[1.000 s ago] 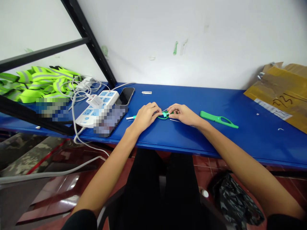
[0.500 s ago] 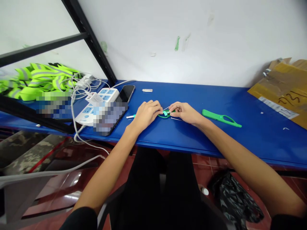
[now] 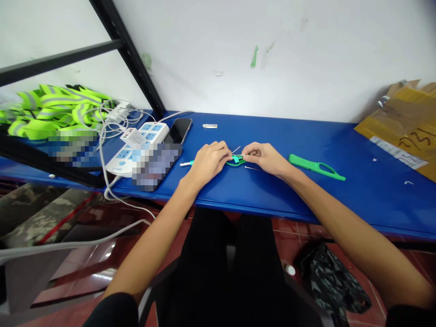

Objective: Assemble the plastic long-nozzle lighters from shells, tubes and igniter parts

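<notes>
On the blue table, my left hand is closed, with thumb and fingertips gripping the left end of a green plastic piece. The fingers of my right hand are pinched together at its other end; thin pale lines show at the fingertips, and what they hold is too small to make out. A thin rod lies below the right hand. Another thin pale stick pokes out just behind the piece. Partly hidden by my left hand is a teal and silver pen-like tool.
To the right lies a green plastic part with a looped end. A small metallic piece rests at the back. Phones, a white power strip and cables are on the left, a cardboard box on the far right.
The right fingertips have shifted slightly at the green piece, and thin pale lines now show there. My left hand keeps its grip. The view has moved a little.
</notes>
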### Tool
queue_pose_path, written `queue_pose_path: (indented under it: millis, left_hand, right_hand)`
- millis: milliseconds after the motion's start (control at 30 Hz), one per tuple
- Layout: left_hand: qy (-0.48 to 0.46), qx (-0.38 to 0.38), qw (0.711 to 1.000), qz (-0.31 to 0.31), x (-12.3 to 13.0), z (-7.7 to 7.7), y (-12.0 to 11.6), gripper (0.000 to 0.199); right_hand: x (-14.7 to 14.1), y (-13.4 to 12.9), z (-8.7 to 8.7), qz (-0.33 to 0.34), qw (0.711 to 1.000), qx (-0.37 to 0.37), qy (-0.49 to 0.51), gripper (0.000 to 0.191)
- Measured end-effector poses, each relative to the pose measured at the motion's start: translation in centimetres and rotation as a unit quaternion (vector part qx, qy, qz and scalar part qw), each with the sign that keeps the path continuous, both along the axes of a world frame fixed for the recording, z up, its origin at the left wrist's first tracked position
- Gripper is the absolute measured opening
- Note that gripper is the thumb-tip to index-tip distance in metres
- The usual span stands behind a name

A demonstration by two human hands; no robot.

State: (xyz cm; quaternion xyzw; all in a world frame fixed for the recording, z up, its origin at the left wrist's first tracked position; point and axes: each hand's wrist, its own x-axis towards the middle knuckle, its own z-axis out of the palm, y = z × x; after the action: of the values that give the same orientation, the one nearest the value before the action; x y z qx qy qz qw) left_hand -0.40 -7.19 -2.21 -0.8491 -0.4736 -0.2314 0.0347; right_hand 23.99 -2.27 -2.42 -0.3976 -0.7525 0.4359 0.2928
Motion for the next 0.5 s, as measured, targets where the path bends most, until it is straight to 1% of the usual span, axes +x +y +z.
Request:
queue_pose_path:
  millis: [100,333,500]
  left_hand:
    - [0.010,0.006,1.000,0.007,0.12,0.14,-0.03,0.016]
    - [0.038,0.016,0.999,0.009,0.41,0.48,-0.09,0.015]
    - [-0.005,0.009,1.000,0.008,-0.21,0.61,-0.15,0.015]
  right_hand:
    - [-0.06,-0.12,0.06,-0.013,1.000,-0.007,-0.002,0.028]
    - [-0.29,-0.51,0.31,-0.011,1.000,-0.004,0.006,0.029]
    - [-0.47,-0.84,0.50,-0.002,1.000,0.008,0.029,0.029]
